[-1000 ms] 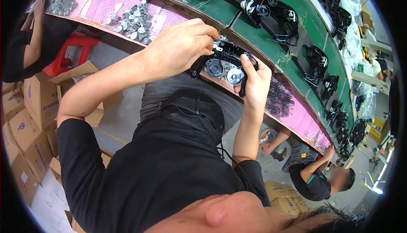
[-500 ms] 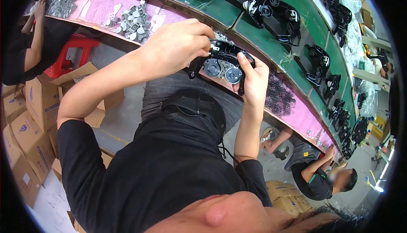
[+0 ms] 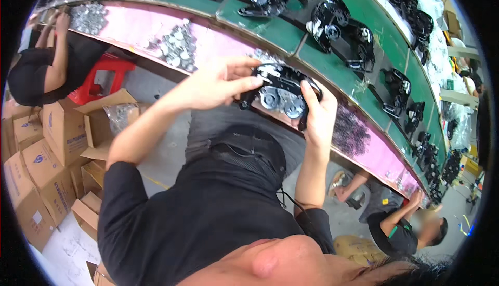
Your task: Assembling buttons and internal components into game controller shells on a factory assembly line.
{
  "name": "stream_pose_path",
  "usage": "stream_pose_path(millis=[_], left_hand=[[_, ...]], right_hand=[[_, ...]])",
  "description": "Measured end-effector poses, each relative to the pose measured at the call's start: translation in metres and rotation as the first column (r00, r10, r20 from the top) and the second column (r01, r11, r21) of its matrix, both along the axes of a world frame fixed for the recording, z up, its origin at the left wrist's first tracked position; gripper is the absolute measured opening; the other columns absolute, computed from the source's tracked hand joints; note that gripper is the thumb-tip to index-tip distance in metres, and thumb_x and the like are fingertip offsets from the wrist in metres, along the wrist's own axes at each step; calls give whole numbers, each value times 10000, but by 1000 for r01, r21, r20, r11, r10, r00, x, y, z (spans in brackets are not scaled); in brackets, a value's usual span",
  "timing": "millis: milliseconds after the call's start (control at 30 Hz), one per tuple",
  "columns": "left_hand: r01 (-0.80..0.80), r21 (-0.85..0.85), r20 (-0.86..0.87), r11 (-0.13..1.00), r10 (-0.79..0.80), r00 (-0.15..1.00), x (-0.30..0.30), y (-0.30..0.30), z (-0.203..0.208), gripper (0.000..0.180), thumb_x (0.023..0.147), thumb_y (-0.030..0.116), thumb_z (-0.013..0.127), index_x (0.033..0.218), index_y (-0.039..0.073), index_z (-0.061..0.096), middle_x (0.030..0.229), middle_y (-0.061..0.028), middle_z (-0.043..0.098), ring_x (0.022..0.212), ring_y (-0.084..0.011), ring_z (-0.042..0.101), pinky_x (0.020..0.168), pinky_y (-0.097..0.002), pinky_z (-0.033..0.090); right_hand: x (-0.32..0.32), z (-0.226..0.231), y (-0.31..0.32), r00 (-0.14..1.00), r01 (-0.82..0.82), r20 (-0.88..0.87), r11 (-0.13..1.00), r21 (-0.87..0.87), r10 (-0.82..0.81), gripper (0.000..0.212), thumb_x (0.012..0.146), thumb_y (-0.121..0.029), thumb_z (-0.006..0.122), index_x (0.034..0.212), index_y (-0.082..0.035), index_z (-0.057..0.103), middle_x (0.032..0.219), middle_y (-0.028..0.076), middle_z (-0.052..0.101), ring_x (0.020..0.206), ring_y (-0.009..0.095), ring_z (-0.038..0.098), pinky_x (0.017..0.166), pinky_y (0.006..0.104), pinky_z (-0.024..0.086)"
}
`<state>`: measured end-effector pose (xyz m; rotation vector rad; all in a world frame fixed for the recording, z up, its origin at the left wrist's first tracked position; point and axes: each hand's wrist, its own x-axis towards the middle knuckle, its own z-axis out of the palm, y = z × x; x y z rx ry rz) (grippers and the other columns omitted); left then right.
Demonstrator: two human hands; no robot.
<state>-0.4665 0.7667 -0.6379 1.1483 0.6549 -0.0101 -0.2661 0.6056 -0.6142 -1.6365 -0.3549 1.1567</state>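
A black game controller housing (image 3: 289, 80), its inside showing two round grey discs side by side, is held over the front edge of the bench. My right hand (image 3: 319, 112) grips its right end, thumb on top and fingers behind. My left hand (image 3: 221, 84) is closed on the left end, thumb along the upper left part and fingers curled at the far side. Whether a small part sits under the left fingertips cannot be made out. Behind the housing lie small silver-grey pieces (image 3: 267, 55), partly hidden by it.
On the pink mat (image 3: 138, 23) are grey parts (image 3: 179, 47) and small black pieces (image 3: 351, 132). Beyond runs a green line (image 3: 325, 39) carrying controller housings (image 3: 330, 23) on black holders. Cardboard boxes (image 3: 44, 171) and a red stool (image 3: 104, 75) stand left; co-workers sit at both sides.
My left thumb has come forward from a pinch at the housing's upper left corner and now lies along it. In the picture, the whole scene has shifted slightly right and down.
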Motion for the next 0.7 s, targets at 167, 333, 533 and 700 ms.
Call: stream_pose_path(millis=[167, 333, 533, 700], left_hand=[[-574, -15, 171, 819, 567, 805, -1, 23, -25, 466, 1033, 222, 710, 1373, -80, 607, 1069, -97, 752, 686, -87, 636, 571, -272, 573], [-816, -72, 247, 574, 803, 543, 9, 108, -78, 329, 1042, 236, 711, 1163, -60, 637, 858, -49, 640, 759, -129, 661, 686, -312, 629], [-799, -118, 279, 590, 792, 543, 2, 117, -93, 567, 1060, 62, 623, 1486, -174, 333, 1356, -261, 604, 1214, -420, 679, 1037, -507, 598], [-709, 119, 163, 695, 691, 704, -24, 70, -70, 409, 1075, 151, 630, 1419, -64, 579, 1319, -183, 707, 1111, -210, 716, 883, -339, 614]], right_hand=[[8, 10, -4, 991, 54, 103, 950, 308, -90, 429, 1087, -155, 583, 1451, 72, 561, 1346, 260, 679, 840, 205, 745, 709, 305, 624], [21, 6, -11, 963, 27, 250, 962, 272, -98, 339, 1102, -126, 539, 1341, 92, 638, 1283, 271, 706, 812, 198, 743, 702, 302, 626], [41, -3, -33, 815, 173, 527, 969, 175, -241, 218, 1039, -10, 650, 1230, 79, 706, 1097, 146, 773, 812, 92, 670, 689, 232, 531], [52, -19, -56, 336, -48, 888, 947, -318, 315, 53, 880, -43, 759, 913, -12, 732, 920, 130, 721, 842, 322, 683, 768, 408, 542]])
